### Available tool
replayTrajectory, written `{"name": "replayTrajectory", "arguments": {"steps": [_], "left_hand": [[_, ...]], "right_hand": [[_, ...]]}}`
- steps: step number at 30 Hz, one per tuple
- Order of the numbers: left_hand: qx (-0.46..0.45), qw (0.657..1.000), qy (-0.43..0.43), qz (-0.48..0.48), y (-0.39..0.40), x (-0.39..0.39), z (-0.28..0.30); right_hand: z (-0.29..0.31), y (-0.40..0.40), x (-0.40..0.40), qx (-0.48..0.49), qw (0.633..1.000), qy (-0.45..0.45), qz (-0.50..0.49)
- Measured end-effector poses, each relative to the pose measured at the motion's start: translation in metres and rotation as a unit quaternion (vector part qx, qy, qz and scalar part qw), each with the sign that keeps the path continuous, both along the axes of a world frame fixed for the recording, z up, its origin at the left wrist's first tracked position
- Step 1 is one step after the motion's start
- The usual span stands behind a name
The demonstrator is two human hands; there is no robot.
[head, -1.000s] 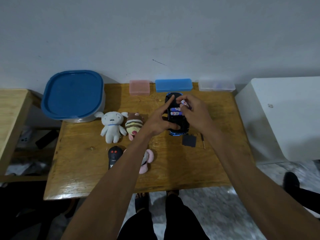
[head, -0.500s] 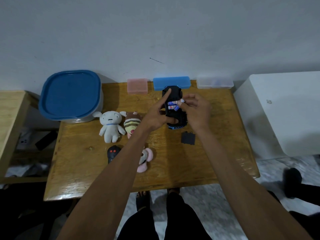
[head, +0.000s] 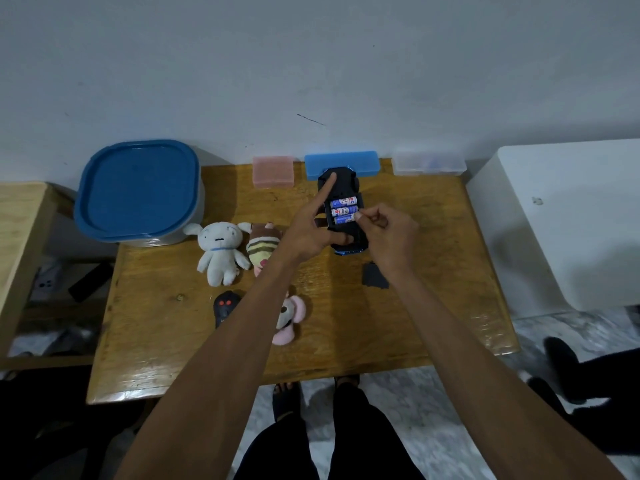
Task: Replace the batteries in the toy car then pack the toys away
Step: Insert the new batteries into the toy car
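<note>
A black toy car (head: 348,180) lies upside down at the back of the wooden table (head: 173,341), its battery bay uncovered. Two blue-and-white batteries (head: 343,206) sit in the bay, and a third battery (head: 342,220) lies in the nearest slot. My left hand (head: 308,233) grips the car, index finger stretched to its far end and thumb at its near end. My right hand (head: 388,233) has curled fingers and pinches the right end of the third battery. The black battery cover (head: 374,276) lies on the table just below my right wrist.
A white plush (head: 218,252), a striped plush (head: 263,245), a pink-eared plush (head: 291,315) and a black remote (head: 225,306) lie left of my arms. A blue-lidded tub (head: 138,190) stands back left. Pink (head: 273,171), blue (head: 363,162) and clear (head: 429,162) boxes line the wall. A white cabinet (head: 554,220) stands right.
My right hand brought the battery down from above the car into the nearest slot of the bay. My left hand kept its hold on the car.
</note>
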State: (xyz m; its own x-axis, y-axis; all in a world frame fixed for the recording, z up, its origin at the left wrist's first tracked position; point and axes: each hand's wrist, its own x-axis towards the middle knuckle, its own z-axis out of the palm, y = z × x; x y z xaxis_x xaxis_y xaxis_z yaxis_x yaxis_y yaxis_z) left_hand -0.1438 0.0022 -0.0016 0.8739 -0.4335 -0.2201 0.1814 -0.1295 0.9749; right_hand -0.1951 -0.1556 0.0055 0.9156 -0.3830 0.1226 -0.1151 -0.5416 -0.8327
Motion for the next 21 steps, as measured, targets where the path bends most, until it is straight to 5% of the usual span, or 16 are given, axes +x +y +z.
{"name": "replayTrajectory", "arguments": {"steps": [9,14,18,21], "left_hand": [[-0.013,1.0,-0.01,-0.001,0.002,-0.006,0.0],[-0.013,1.0,0.005,-0.001,-0.005,-0.009,0.0],[-0.004,1.0,0.011,-0.016,-0.005,-0.014,0.001],[0.007,1.0,0.013,-0.018,-0.005,-0.017,-0.002]], "right_hand": [[0.013,-0.007,0.018,0.108,0.985,0.135,-0.002],[0.008,-0.012,0.016,0.159,0.979,0.125,-0.024],[-0.015,-0.023,-0.001,0.13,0.976,0.118,-0.13],[-0.037,-0.034,-0.013,0.069,0.965,0.202,-0.149]]}}
